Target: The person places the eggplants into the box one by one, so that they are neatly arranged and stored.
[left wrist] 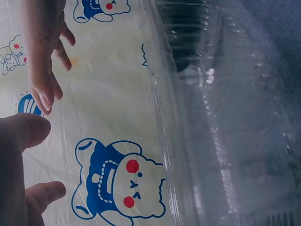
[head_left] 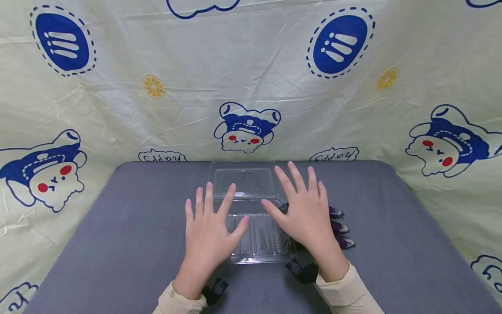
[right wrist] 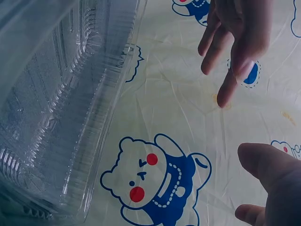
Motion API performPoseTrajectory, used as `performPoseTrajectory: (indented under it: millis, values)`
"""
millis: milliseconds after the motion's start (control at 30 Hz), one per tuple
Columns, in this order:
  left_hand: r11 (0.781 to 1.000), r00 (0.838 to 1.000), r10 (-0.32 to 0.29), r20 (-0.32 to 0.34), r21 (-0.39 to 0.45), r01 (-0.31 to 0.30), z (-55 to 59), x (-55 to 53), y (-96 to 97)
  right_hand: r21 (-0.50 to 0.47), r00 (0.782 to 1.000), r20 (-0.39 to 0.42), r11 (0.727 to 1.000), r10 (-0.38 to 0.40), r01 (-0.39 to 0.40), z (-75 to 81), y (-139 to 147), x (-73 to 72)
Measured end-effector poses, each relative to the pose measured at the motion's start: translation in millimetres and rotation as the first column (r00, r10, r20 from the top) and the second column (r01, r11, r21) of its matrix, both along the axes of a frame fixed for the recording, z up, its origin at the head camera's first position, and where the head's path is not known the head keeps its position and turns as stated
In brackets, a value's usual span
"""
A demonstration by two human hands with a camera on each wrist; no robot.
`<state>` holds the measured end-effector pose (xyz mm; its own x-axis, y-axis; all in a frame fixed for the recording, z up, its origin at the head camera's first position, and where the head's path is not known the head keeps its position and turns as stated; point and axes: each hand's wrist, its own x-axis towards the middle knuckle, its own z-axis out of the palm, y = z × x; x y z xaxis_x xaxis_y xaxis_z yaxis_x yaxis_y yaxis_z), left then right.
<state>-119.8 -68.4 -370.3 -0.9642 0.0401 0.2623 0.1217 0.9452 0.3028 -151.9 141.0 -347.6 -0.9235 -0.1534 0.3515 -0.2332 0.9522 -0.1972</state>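
Note:
A clear plastic container [head_left: 256, 233] stands in the middle of the table, its hinged lid [head_left: 245, 181] laid back toward the wall. Ridges divide its floor. Over its left side my left hand [head_left: 211, 233] hovers, palm down, fingers spread and holding nothing. My right hand [head_left: 303, 213] is spread likewise over the right side, also holding nothing. Close up, the container's wall [left wrist: 188, 141] fills the right of the left wrist view; in the right wrist view its ridged side [right wrist: 80, 122] is at the left. Beyond my right hand, three dark purple tapered things [head_left: 345, 241] stick out, partly hidden by it.
The grey table [head_left: 129, 244] reaches out to both sides of the container. Behind it hangs a pale printed cloth [head_left: 188, 117], which also encloses the left and right sides. A black strap [head_left: 303, 271] is at my right wrist and another black strap [head_left: 215, 291] at my left.

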Motion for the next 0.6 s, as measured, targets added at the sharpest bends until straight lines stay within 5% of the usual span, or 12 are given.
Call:
performPoseTrajectory:
  millis: [600]
  values:
    - [1.000, 1.000, 0.014, 0.004, 0.012, -0.014, -9.5, 7.2, -36.6, -0.002, 1.000, 0.004, 1.000, 0.018, -0.018, -2.5, 9, -4.3]
